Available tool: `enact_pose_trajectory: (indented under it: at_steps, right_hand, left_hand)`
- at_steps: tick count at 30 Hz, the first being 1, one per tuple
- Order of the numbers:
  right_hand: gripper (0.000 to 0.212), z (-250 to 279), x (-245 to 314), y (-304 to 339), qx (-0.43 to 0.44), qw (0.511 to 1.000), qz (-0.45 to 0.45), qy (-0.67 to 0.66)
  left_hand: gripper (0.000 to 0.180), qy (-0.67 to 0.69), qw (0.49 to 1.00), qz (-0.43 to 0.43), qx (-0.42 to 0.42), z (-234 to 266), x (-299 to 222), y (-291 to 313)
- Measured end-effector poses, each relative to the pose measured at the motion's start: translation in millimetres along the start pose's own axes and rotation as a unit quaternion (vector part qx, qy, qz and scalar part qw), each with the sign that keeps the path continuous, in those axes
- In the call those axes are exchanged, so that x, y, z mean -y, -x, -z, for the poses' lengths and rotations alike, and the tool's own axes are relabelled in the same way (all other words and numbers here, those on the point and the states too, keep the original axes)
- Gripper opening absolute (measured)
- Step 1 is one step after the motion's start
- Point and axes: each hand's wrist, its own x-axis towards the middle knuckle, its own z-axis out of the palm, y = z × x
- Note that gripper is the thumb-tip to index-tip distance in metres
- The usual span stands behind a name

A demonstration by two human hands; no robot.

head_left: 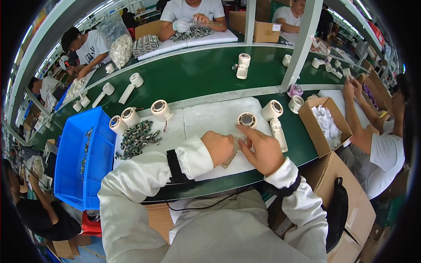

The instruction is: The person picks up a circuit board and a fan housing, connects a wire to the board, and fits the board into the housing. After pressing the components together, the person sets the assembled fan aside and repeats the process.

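A cream handheld fan (247, 119) with a dark round grille lies on the white foam mat, its handle toward me between my hands. My left hand (219, 148) is closed at the left side of that handle. From the right, my right hand (265, 153) reaches over it, thumb and index finger bent toward the left fingertips. Anything small in the right fingers is hidden. Another cream fan (277, 127) with its handle opened lies just right of my right hand. A pile of small circuit boards (138, 139) sits left of my left forearm, beside several round fan heads (161, 110).
A blue bin (83, 162) with more boards stands at my left. To the right is a cardboard box (324, 125) of white pieces. Beyond a metal rail runs a green conveyor belt (184, 81) carrying fans. A co-worker (377, 131) sits at the right, others across the belt.
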Motion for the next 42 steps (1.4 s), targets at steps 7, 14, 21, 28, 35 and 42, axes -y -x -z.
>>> enact_pose_trajectory:
  at_steps: [7, 14, 21, 28, 35, 42]
  right_hand:
    - [0.018, -6, -11, -4, 0.058, 0.991, 0.112, 0.036]
    - [0.014, 11, -3, 11, 0.121, 0.990, 0.066, -0.033]
    - [0.016, -3, -3, 17, 0.095, 0.990, 0.106, -0.024]
    - [0.015, -8, 0, 18, 0.085, 0.990, 0.060, -0.096]
    - [0.013, -5, 10, 16, 0.127, 0.985, -0.013, -0.118]
    - [0.012, -4, 2, 22, 0.096, 0.988, -0.036, -0.113]
  left_hand:
    - [0.018, 0.122, 0.991, 0.031, -0.045, 30, 3, 8]
    - [0.019, 0.115, 0.987, 0.017, -0.106, 21, -20, 30]
    - [0.015, 0.106, 0.987, 0.039, -0.118, 13, -33, 44]
    - [0.013, 0.130, 0.979, 0.059, -0.144, 12, -38, 51]
    - [0.011, 0.208, 0.970, 0.059, -0.114, 6, -45, 66]
    - [0.014, 0.166, 0.948, 0.239, -0.126, 33, 19, 113]
